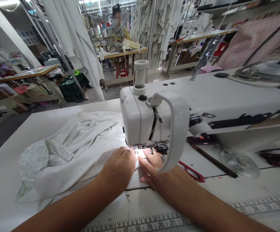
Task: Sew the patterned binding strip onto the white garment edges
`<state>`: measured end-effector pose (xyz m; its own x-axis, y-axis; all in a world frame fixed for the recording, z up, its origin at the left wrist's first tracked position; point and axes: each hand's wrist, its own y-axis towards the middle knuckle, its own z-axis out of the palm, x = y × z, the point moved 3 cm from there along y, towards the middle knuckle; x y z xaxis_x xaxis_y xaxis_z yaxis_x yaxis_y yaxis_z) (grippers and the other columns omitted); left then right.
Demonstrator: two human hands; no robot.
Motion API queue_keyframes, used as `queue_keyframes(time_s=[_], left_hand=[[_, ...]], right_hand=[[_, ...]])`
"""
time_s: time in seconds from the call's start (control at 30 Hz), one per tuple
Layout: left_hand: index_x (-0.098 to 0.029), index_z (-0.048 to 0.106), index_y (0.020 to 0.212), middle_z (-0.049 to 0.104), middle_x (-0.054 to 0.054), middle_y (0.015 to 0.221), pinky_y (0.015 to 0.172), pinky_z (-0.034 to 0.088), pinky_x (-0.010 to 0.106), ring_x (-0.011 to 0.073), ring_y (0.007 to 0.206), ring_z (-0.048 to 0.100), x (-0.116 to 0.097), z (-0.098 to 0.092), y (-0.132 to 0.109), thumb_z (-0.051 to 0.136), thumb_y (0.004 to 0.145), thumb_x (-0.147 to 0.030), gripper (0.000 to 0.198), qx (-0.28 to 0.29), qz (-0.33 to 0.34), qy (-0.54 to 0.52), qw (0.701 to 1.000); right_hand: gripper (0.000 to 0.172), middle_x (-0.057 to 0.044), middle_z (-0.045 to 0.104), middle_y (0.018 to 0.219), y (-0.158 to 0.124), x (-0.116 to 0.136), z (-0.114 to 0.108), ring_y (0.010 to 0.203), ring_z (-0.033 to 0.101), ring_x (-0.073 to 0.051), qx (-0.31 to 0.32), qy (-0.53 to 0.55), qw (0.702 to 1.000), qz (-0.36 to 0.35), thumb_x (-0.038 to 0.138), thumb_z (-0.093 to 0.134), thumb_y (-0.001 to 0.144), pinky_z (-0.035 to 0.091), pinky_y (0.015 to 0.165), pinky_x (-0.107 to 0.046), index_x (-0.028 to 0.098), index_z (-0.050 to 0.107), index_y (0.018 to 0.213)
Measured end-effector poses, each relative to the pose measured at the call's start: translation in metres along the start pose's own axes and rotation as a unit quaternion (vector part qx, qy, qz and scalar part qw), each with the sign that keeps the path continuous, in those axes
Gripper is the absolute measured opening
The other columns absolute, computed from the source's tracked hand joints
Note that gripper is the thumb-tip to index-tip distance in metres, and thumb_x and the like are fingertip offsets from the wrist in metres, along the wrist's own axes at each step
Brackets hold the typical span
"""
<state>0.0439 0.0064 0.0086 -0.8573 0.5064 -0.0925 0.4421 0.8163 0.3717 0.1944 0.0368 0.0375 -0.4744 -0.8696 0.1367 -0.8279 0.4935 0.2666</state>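
Note:
A white sewing machine (140, 119) stands on a white table (7, 167). White fabric (77, 145) with a pale patterned lining lies bunched to the machine's left and runs under the lit needle area (142, 149). My left hand (118, 169) lies on the fabric just left of the presser foot, fingers together and flat. My right hand (154, 172) rests on the fabric below the needle, fingers stretched toward it. Neither hand grips anything.
Red-handled snips (193, 173) lie right of my right hand. A ruler scale (154, 222) runs along the table's front edge. A clear bobbin disc (238, 162) sits right. Another person sits at a far table (123, 51); hanging cloth and racks fill the room.

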Motion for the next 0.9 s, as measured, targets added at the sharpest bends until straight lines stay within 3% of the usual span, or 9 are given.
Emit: queue_keyframes(time_s=[0.13,0.4,0.53,0.7,0.9], left_hand=[[-0.014,0.06,0.083,0.062,0.008,0.084,0.077,0.055,0.038,0.0213,0.084,0.059,0.002,-0.004,0.003,0.042,0.09,-0.006,0.021,-0.014,0.02,0.022,0.999],[-0.011,0.063,0.09,0.066,0.009,0.088,0.081,0.055,0.036,0.0208,0.085,0.06,0.0,-0.015,0.008,0.038,0.094,-0.01,0.025,-0.052,0.024,0.019,0.998],[-0.013,0.062,0.088,0.065,0.008,0.091,0.081,0.052,0.035,0.0206,0.09,0.059,-0.005,-0.028,0.007,0.042,0.095,-0.015,0.021,-0.052,0.011,-0.013,0.998],[-0.015,0.059,0.075,0.061,0.005,0.077,0.069,0.049,0.037,0.021,0.076,0.056,-0.009,-0.028,0.006,0.052,0.089,-0.022,0.017,-0.021,-0.006,-0.016,1.0],[-0.016,0.059,0.077,0.062,0.003,0.077,0.075,0.049,0.034,0.0176,0.077,0.056,0.005,-0.021,0.008,0.049,0.091,-0.019,0.018,-0.01,-0.023,-0.1,0.995]], right_hand=[[0.042,-0.016,0.069,0.105,0.0,-0.003,0.003,0.097,0.063,-0.033,0.009,0.034,0.999,0.026,0.02,0.07,0.078,0.051,0.083,-0.046,0.012,0.062,0.118],[0.037,-0.013,0.067,0.099,-0.002,-0.004,0.004,0.096,0.057,-0.03,0.031,0.062,0.997,0.03,0.018,0.064,0.084,0.045,0.078,-0.039,0.016,0.058,0.12],[0.02,-0.008,0.063,0.088,-0.002,-0.01,0.003,0.08,0.054,-0.022,0.061,0.083,0.994,0.046,0.013,0.05,0.091,0.041,0.067,-0.032,0.019,0.063,0.105],[0.023,-0.004,0.057,0.074,-0.001,-0.018,-0.002,0.071,0.052,-0.018,0.074,0.103,0.989,0.077,0.014,0.046,0.092,0.035,0.057,-0.027,0.021,0.067,0.086],[0.02,-0.007,0.067,0.088,0.01,-0.015,-0.001,0.09,0.058,-0.023,0.055,0.118,0.986,0.104,0.015,0.052,0.089,0.044,0.07,-0.031,0.023,0.07,0.094]])
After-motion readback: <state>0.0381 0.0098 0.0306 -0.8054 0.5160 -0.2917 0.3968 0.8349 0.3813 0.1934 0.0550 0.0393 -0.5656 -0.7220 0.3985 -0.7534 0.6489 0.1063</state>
